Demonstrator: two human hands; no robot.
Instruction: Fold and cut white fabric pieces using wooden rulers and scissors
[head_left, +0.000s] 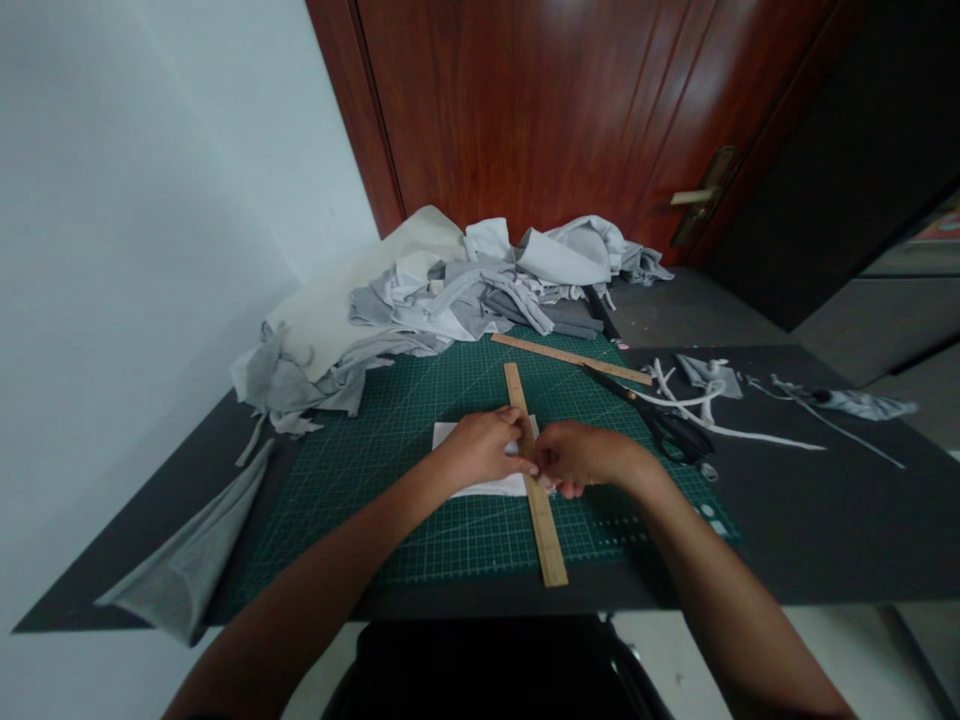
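Observation:
A wooden ruler [545, 533] lies lengthwise across a small white piece of fabric [480, 487] on the green cutting mat [390, 440]. My left hand [484, 447] rests on the fabric with curled fingers pressing against the ruler's left edge. My right hand [581, 457] is closed in a pinch right beside the ruler; what its fingertips hold is too small to make out. The two hands nearly touch over the ruler.
Black scissors [667, 425] lie to the right on the mat's edge. A second wooden ruler [570, 358] lies at the mat's far side. A heap of grey and white fabric [442, 300] fills the back left. White strips [720, 410] lie right; a grey folded piece [187, 570] hangs off the front left.

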